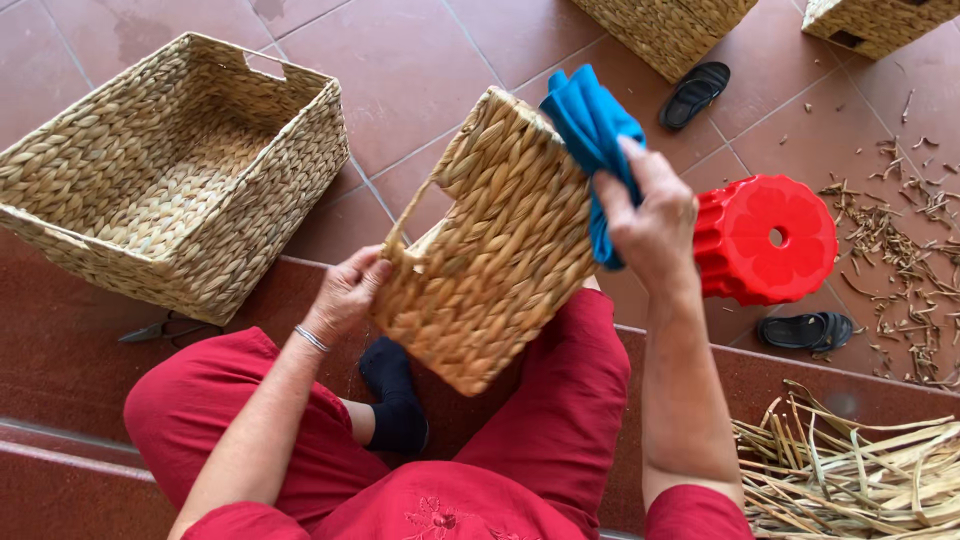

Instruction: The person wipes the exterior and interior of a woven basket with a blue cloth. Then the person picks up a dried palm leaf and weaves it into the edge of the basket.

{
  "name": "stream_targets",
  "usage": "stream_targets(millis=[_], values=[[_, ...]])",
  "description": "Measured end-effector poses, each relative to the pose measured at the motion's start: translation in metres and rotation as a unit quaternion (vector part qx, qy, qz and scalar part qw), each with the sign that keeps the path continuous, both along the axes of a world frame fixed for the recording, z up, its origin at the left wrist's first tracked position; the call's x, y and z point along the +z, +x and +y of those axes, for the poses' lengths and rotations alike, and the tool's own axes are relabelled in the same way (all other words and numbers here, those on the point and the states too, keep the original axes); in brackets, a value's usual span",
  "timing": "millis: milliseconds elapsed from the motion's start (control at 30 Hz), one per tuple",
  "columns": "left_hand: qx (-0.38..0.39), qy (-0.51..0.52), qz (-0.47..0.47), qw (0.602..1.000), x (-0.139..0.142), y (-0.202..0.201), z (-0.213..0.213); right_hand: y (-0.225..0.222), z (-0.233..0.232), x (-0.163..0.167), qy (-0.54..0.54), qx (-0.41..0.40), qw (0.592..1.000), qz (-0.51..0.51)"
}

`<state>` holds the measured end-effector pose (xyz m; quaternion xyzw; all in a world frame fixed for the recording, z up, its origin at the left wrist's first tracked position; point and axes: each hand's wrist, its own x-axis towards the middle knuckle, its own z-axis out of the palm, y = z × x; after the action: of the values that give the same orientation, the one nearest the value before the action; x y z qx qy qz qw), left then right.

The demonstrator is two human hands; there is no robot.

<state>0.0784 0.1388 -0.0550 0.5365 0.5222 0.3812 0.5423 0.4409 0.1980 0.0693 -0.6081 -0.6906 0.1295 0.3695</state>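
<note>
Head view: left hand (345, 292) grasps woven basket (495, 245) at handle edge, tilted over lap. Right hand (650, 215) clenched on blue cloth (590, 125), pressed to basket wall. Advice: brace basket firmly, wipe along weave, rotate for each wall.

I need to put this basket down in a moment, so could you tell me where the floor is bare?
Bare tiles lie between the big woven basket and the black sandal. The right side is crowded: red stool, second sandal, scattered scraps and a pile of dried reeds. The left hand and right hand hold the small basket and blue cloth.
</note>
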Motion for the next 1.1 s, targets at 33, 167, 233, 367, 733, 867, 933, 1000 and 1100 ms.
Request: stream_targets(millis=[33,167,233,367,733,867,933,1000,1100], values=[[0.008,-0.034,-0.02,0.999,0.0,-0.01,0.002,-0.008,-0.017,0.003,0.023,0.01,1.0,-0.012],[0.003,-0.127,-0.143,0.982,0.01,-0.041,0.009,-0.055,-0.086,0.008,0.05,0.082,0.994,-0.061],[0.001,-0.108,-0.161,0.981,0.017,-0.046,0.012,-0.084,-0.118,0.011,0.046,0.126,0.989,-0.064],[0.029,-0.097,-0.155,0.983,0.051,-0.053,0.01,-0.136,-0.162,0.011,0.037,0.239,0.97,-0.003],[0.033,-0.019,0.005,0.999,0.03,-0.04,-0.01,-0.118,-0.127,-0.018,0.133,0.22,0.966,-0.041],[0.017,-0.019,0.013,1.0,0.033,-0.05,-0.01,-0.063,-0.021,-0.051,0.13,0.053,0.968,-0.208],[0.015,-0.024,0.009,1.0,0.038,-0.05,-0.009,-0.028,0.029,-0.067,0.094,-0.046,0.965,-0.241],[0.016,-0.028,0.011,0.999,0.042,-0.047,-0.008,-0.005,0.06,-0.073,0.099,-0.108,0.96,-0.237],[0.015,-0.012,0.033,0.999,0.041,-0.047,-0.002,-0.009,0.059,-0.069,0.076,-0.113,0.962,-0.238]])
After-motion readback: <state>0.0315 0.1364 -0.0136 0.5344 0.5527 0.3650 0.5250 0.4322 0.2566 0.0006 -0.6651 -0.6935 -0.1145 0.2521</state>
